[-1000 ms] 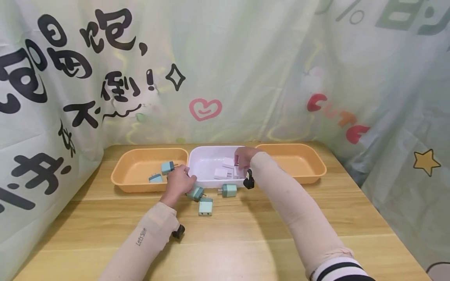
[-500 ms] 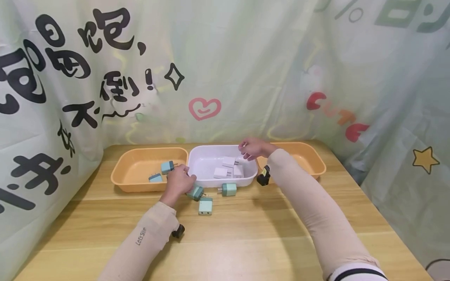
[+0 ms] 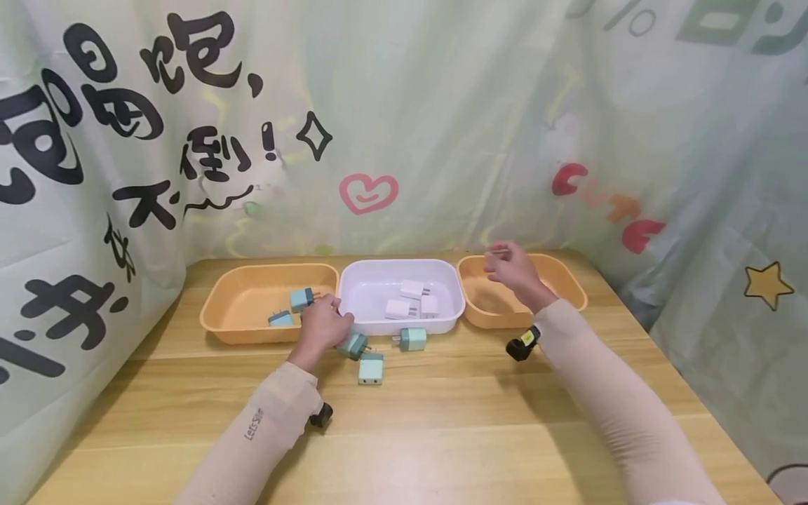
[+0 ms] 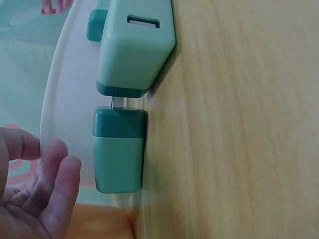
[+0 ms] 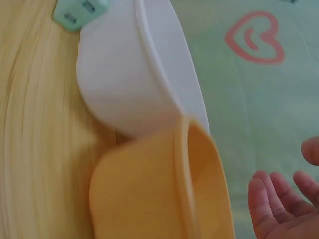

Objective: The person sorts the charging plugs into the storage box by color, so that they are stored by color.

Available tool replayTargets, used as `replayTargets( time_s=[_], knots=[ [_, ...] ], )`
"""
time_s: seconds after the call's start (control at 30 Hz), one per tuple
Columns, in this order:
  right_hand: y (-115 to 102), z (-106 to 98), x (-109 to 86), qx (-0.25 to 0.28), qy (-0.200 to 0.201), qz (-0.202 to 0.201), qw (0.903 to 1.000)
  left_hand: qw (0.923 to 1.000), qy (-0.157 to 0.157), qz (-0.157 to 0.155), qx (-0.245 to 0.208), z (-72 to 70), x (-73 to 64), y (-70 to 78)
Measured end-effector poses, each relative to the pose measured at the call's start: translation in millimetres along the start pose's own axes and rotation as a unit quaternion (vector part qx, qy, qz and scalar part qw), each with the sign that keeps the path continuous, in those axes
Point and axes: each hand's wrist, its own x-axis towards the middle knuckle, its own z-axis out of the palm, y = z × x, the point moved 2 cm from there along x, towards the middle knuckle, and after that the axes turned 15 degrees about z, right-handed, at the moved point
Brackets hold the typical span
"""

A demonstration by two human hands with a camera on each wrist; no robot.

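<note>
My left hand (image 3: 323, 324) grips the left rim of the white tray (image 3: 360, 327), thumb and fingertips on either side of the edge in the left wrist view. Just beside those fingers, a green charger plug (image 4: 119, 152) stands on the table against the tray, with a second green charger (image 4: 137, 47) beyond it. My right hand (image 3: 514, 270) hovers over the right orange tray (image 3: 495, 319), fingers loosely bent and holding nothing. Several white chargers (image 3: 412, 288) lie inside the white tray, towards its right half.
The left orange tray (image 3: 230, 308) holds green-blue chargers (image 3: 301, 300). In front of the white tray, green chargers (image 3: 370, 369) lie on the wooden table (image 3: 404, 449). A printed curtain (image 3: 429, 140) hangs close behind the trays.
My right hand has come up out of the white tray, leaving the white chargers there, and moved right over the right orange tray. My left hand has kept its place.
</note>
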Motion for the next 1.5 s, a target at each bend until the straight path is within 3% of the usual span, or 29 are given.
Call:
replayTargets(
  time_s=[0.17, 0.27, 0.4, 0.53, 0.63, 0.77, 0.9, 1.07, 1.17, 1.33, 1.5],
  knots=[
    [20, -33, -7.5, 0.041, 0.06, 0.01, 0.9973, 0.9999, -0.002, -0.006, -0.01, 2.0, -1.2, -0.8],
    [29, -50, -12.2, 0.109, 0.088, 0.023, 0.9899, 0.9999, 0.0, -0.004, -0.015, 2.7, -1.7, -0.7],
    [40, -71, -18.4, 0.227, 0.115, 0.047, 0.9661, 1.0, 0.004, 0.001, -0.007, 2.6, -0.9, -1.2],
    [47, -91, -24.5, 0.302, 0.161, 0.066, 0.9375, 1.0, 0.0, 0.005, 0.001, 2.3, 0.1, -1.6],
    [52, -103, -29.2, 0.338, 0.196, 0.076, 0.9173, 1.0, -0.005, 0.003, -0.006, 2.4, -0.1, -1.7],
    [61, -115, -34.0, 0.345, 0.239, 0.088, 0.9034, 0.9998, -0.012, 0.001, -0.014, 1.4, -0.6, -1.4],
    [73, -124, -34.8, 0.307, 0.275, 0.104, 0.9052, 0.9994, -0.025, 0.0, -0.022, -0.4, -1.7, -0.8],
    [90, -127, -33.0, 0.245, 0.279, 0.129, 0.9193, 0.9971, -0.028, 0.002, -0.071, -3.4, -4.1, -0.1],
    [99, -125, -33.3, 0.236, 0.25, 0.143, 0.9284, 0.9943, -0.027, -0.004, -0.103, -5.3, -6.8, 0.0],
    [107, -120, -36.0, 0.268, 0.168, 0.126, 0.9402, 0.9912, -0.036, -0.008, -0.127, -7.3, -10.2, -0.8],
    [108, -118, -38.0, 0.274, 0.122, 0.11, 0.9477, 0.987, -0.069, -0.002, -0.145, -7.5, -13.5, -0.9]
  ],
)
